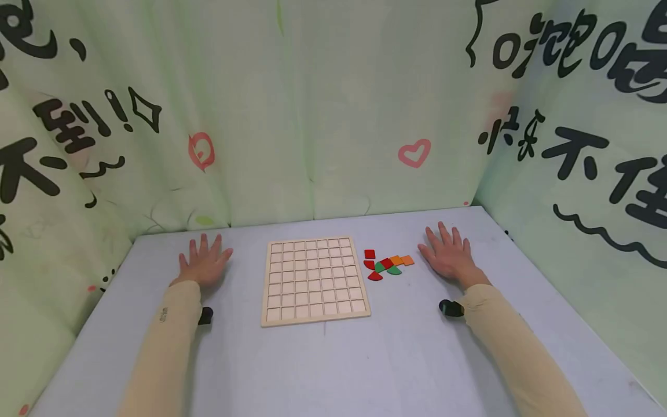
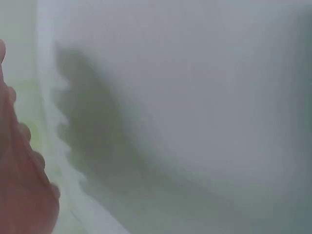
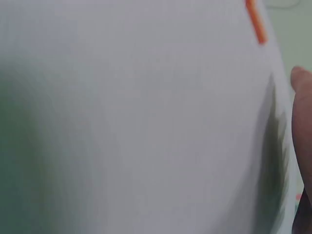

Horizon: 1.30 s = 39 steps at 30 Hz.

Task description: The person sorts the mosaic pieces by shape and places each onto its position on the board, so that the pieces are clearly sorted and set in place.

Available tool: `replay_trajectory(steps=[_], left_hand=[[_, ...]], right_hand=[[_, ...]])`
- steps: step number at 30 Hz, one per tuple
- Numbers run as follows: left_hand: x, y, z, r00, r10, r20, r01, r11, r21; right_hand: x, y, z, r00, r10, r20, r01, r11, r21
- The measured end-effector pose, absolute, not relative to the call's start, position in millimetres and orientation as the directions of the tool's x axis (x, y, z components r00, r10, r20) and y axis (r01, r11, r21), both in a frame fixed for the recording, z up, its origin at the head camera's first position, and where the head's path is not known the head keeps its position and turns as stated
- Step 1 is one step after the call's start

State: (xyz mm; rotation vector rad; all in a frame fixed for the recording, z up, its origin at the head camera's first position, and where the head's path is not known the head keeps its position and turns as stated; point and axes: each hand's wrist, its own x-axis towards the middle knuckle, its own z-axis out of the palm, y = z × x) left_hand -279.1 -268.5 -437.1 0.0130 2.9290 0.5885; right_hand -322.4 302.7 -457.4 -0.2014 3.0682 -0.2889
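A square wooden grid board (image 1: 315, 282) lies between the two hands in the head view. Several small flat pieces are loosely grouped off its right edge: a red square (image 1: 369, 253), a red fan-shaped piece (image 1: 375, 277), a green rounded piece (image 1: 394, 270) and an orange piece (image 1: 407, 260) among them. My left hand (image 1: 203, 266), left of the board, has its fingers spread and holds nothing. To the right of the pieces, my right hand (image 1: 449, 255) is likewise spread, with nothing held. Each wrist view catches only part of its hand, beside a shadow on the cloth.
A white-covered table (image 1: 323, 370) carries everything. Behind it hangs a pale green curtain (image 1: 333, 116) with printed hearts, and similar cloth with black lettering encloses both sides. A black wrist device (image 1: 451, 308) protrudes from the right sleeve, another (image 1: 206, 315) from the left.
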Motion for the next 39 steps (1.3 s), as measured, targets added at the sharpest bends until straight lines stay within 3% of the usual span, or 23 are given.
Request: replay_trajectory(steps=[6, 12, 20, 39], left_hand=[[-290, -229, -433, -0.966, 0.248, -0.071, 0.174, 0.828, 0.533], [-284, -207, -433, -0.934, 0.350, -0.072, 0.225, 0.732, 0.643], [-274, -205, -444, -0.934, 0.357, -0.006, 0.244, 0.649, 0.720], [-261, -212, -455, -0.948, 0.315, 0.037, 0.243, 0.649, 0.721]], right_hand=[[-325, 282, -455, -0.990, -0.140, 0.001, -0.134, 0.943, -0.305], [-321, 264, -451, -0.981, -0.192, 0.038, -0.192, 0.907, -0.374], [-314, 254, -443, -0.977, -0.205, 0.063, -0.211, 0.876, -0.434], [-302, 228, -438, -0.955, -0.276, 0.107, -0.289, 0.790, -0.540]])
